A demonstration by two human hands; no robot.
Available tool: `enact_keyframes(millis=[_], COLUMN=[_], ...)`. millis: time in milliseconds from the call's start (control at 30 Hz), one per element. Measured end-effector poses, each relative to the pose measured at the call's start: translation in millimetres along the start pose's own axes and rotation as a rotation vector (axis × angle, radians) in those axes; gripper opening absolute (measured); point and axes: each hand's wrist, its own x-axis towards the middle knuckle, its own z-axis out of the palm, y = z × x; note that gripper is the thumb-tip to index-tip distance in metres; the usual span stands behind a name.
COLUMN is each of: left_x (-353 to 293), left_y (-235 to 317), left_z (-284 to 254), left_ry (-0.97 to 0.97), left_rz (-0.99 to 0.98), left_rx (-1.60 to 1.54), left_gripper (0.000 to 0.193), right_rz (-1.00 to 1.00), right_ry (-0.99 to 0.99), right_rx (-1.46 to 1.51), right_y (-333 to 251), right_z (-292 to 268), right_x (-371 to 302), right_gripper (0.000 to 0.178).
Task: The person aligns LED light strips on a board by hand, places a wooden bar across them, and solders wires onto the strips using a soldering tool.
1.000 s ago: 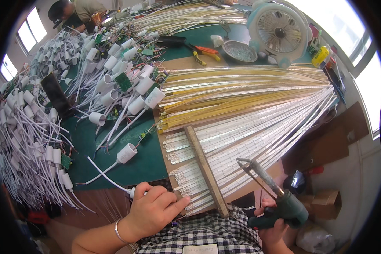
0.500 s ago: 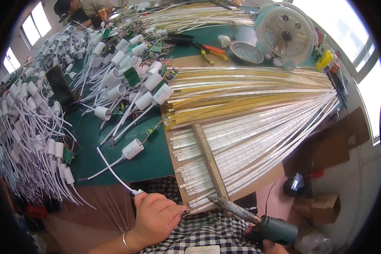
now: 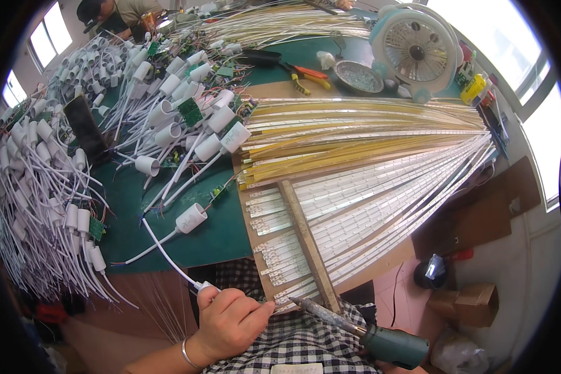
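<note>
My left hand (image 3: 230,324), a bracelet at its wrist, is closed on a white-sleeved lamp cable (image 3: 176,267). Its thumb and index fingertips reach the end of the nearest LED strips (image 3: 283,304); any fine wire ends between them are too small to make out. My right hand (image 3: 414,369), mostly hidden at the lower edge, grips the green handle of a soldering iron (image 3: 393,346). The iron's dark, worn tip points left, just over the strip ends and close to my left fingertips. A wooden bar (image 3: 308,243) lies across the white strips.
White lamp caps with cables and green circuit boards (image 3: 190,112) heap up at left. Yellow-backed strips (image 3: 355,134) lie beyond the white ones. Pliers (image 3: 308,75), a metal bowl (image 3: 358,76) and a fan (image 3: 416,53) stand farther back. Another person (image 3: 115,19) sits at far left.
The soldering iron has moved left, bringing its tip nearer my left fingertips and the strip ends. My left hand keeps its grip on the cable. The whole view has shifted slightly.
</note>
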Motion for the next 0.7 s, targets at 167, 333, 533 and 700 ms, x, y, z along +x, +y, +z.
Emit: enact_keyframes(millis=[167,333,533,700], left_x=[1.5,3.5,2.8,0.6], left_y=[3.1,2.5,2.4,3.3], left_z=[3.3,2.4,0.9,3.8], left_ry=[0.008,-0.028,-0.062,-0.031], left_rz=[-0.014,-0.019,-0.025,-0.017], left_rx=[-0.024,-0.026,-0.051,-0.140], left_gripper=[0.018,0.019,0.019,0.029], right_rz=[0.073,0.103,0.167,0.164], right_ry=[-0.087,-0.104,-0.132,-0.106], right_rx=[0.022,-0.075,0.058,0.085], right_y=[-3.1,1.5,3.6,3.3], right_z=[-2.6,0.2,1.3,0.7], right_x=[0.6,-1.0,-1.1,-1.7], right_gripper=[0.043,0.044,0.046,0.047])
